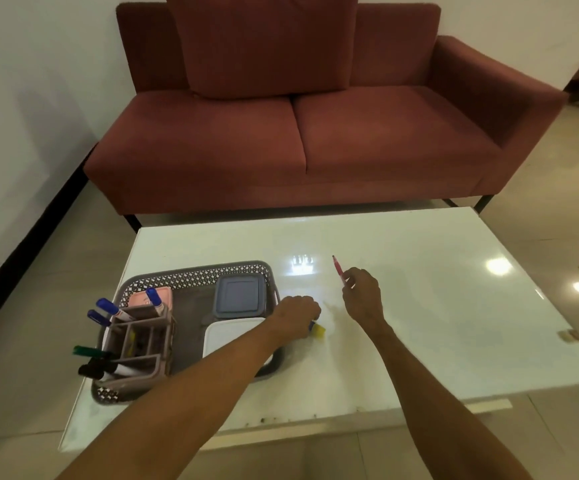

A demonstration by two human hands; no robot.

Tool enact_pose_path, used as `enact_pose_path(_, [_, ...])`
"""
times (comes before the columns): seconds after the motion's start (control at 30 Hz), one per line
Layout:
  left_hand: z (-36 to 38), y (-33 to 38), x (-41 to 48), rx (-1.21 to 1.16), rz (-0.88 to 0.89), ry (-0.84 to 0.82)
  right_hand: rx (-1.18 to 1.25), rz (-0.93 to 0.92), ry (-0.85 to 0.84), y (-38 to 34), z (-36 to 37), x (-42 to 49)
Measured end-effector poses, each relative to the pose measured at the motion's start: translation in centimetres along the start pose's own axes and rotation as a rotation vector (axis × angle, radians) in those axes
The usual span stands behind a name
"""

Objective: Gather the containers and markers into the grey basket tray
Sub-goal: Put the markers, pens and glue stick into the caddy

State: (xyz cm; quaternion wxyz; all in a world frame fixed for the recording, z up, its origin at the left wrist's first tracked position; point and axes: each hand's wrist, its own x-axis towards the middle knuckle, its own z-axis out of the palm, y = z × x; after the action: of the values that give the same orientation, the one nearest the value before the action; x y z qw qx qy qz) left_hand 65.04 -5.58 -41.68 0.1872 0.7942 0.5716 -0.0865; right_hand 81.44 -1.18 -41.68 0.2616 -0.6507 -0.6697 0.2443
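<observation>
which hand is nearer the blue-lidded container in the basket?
Left. The left hand sits just past the grey basket tray's right rim, beside the blue-lidded container, closed on a yellow marker. The right hand is farther right over the table, holding a red pen.

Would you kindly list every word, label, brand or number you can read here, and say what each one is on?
No text can be read in this view.
Marker barrels in the organiser: possibly label print, too blurred to read.
Red pen in the right hand: no legible marking.
Yellow item under the left hand: nothing legible.
Container lids: plain.
</observation>
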Motion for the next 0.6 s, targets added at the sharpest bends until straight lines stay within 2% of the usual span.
enact_pose_path(0.1, [0.3,0.5,-0.2,0.055,-0.011,0.057,0.036,0.009,0.036,-0.1,0.0,-0.8])
enact_pose_path(0.17, [0.2,0.4,-0.4,0.01,-0.006,0.118,0.065,0.014,0.06,-0.4,-0.3,-1.0])
enact_pose_path(0.4, [-4.2,-2.6,-3.3,-0.429,0.004,0.439,0.182,-0.048,0.129,-6.5,-1.1,0.0])
enact_pose_path(0.6, [-8.0,-7.7,-10.8,-0.712,-0.106,0.735,0.396,-0.148,0.053,-14.4,-0.1,-1.1])
